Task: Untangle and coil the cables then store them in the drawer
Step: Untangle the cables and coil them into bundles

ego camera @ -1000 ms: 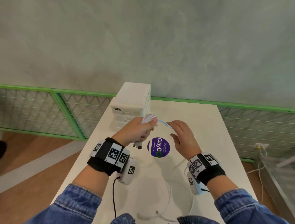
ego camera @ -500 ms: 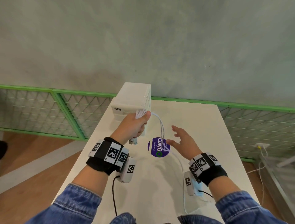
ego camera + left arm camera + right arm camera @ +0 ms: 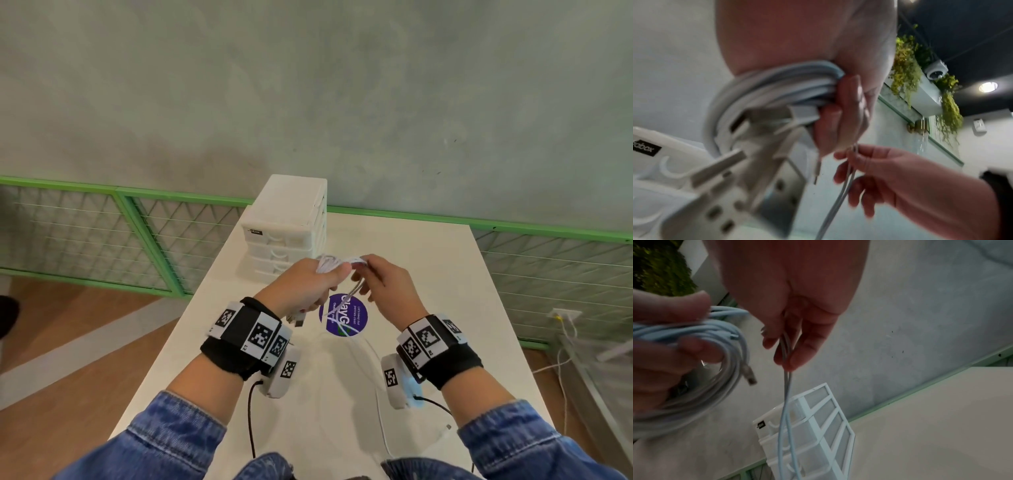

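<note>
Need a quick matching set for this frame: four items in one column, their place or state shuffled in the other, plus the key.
Items:
1. coil
2. loose strands
3. drawer unit
4. sticker

States:
A. stuck flat on the table, purple and round
B. gripped in the left hand
C. standing at the table's far edge, drawers shut
D. pinched by the right hand, hanging down

Pairs: 1-B, 2-D, 3-C, 4-A
</note>
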### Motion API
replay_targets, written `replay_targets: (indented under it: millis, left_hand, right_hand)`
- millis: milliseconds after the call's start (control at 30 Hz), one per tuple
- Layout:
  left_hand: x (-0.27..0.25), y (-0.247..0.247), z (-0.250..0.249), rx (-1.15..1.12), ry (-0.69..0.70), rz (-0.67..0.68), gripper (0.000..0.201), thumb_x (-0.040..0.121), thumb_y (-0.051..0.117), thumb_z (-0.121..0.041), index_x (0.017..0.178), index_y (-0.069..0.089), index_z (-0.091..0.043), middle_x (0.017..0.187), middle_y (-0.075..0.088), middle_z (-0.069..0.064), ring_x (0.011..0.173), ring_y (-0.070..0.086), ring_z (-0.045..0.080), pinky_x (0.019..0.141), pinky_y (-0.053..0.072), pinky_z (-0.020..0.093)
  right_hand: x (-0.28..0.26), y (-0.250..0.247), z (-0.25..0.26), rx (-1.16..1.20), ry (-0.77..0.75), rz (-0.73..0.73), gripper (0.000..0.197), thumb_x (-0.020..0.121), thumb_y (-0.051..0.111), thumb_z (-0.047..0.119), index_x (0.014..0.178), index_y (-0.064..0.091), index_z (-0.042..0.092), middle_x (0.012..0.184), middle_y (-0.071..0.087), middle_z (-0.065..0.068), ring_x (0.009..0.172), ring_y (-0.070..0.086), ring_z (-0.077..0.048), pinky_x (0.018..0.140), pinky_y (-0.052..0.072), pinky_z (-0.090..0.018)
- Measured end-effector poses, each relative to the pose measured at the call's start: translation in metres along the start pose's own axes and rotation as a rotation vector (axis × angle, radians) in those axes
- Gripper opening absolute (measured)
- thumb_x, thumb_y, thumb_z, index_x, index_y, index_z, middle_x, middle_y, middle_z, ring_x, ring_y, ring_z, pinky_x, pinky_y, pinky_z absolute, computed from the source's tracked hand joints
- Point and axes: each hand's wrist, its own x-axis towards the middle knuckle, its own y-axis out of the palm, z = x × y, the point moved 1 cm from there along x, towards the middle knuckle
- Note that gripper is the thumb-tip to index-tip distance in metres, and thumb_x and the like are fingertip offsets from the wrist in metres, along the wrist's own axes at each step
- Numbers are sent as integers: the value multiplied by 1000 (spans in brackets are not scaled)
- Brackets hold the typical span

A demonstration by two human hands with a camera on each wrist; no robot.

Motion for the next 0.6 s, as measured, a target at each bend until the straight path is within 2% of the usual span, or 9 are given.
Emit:
replay_targets:
  millis: [100, 167, 233, 267, 300, 367, 500, 533, 600]
  left_hand:
    - [-4, 9, 5, -10, -19, 172, 46, 92, 44, -54, 77, 51, -11, 43, 35, -6, 36, 27, 9, 38, 23, 16]
    - [-7, 15, 3, -118, 26, 302, 48, 92, 39, -56, 75, 49, -12, 43, 31, -7, 35, 23, 8, 37, 21, 16]
    - [-7, 17, -2, -240, 82, 373, 53, 86, 36, -62, 75, 49, -12, 43, 30, -6, 34, 23, 7, 36, 22, 16]
    - [-7, 16, -5, -299, 105, 385, 55, 82, 35, -64, 75, 49, -12, 43, 30, -6, 33, 23, 8, 37, 22, 17]
    - [-6, 14, -7, -362, 120, 386, 57, 79, 33, -66, 75, 49, -12, 43, 30, -6, 33, 23, 8, 37, 22, 17]
    - [-4, 10, -9, -500, 138, 372, 61, 76, 27, -69, 73, 49, -12, 40, 29, -6, 31, 22, 8, 36, 23, 17]
    - [1, 9, -15, -759, 151, 284, 66, 77, 17, -71, 73, 46, -12, 38, 27, -7, 30, 21, 7, 37, 23, 17]
    - [3, 10, -17, -814, 161, 255, 67, 80, 13, -71, 74, 46, -13, 38, 27, -7, 29, 22, 7, 38, 22, 19]
    - [8, 10, -19, -905, 187, 198, 67, 86, 7, -68, 75, 44, -13, 38, 28, -7, 29, 23, 6, 37, 23, 19]
  right_hand:
    - [4, -9, 0, 11, -39, -115, 26, 91, 49, 6, 96, 68, 23, 79, 65, 10, 66, 58, 4, 62, 43, -8]
    - [4, -8, -1, -26, -58, -103, 27, 88, 50, 1, 96, 69, 18, 82, 65, 10, 71, 57, 8, 65, 41, -5]
    - [1, -1, -4, -93, -56, -29, 21, 87, 51, 4, 95, 67, 15, 77, 66, 1, 64, 56, -1, 63, 42, -16]
    - [-1, 2, -7, -123, -43, 7, 17, 88, 51, 8, 96, 65, 12, 75, 67, -5, 64, 56, -13, 63, 42, -25]
    - [-2, 6, -10, -149, -25, 36, 16, 90, 49, 13, 97, 63, 9, 73, 66, -8, 65, 54, -21, 63, 40, -30]
    - [-6, 11, -16, -195, -5, 82, 21, 95, 43, 19, 95, 59, 5, 63, 58, 2, 63, 51, -25, 62, 36, -31]
    - [-13, 23, -15, -153, 19, 143, 23, 98, 39, 19, 79, 51, 23, 60, 55, 12, 54, 51, -11, 60, 38, -26]
    - [-13, 25, -13, -148, 28, 156, 22, 97, 40, 18, 77, 49, 22, 58, 55, 14, 55, 53, -9, 59, 38, -26]
    - [-15, 31, -10, -150, 57, 206, 15, 95, 43, 15, 85, 54, 10, 58, 52, 17, 55, 52, -4, 58, 34, -27]
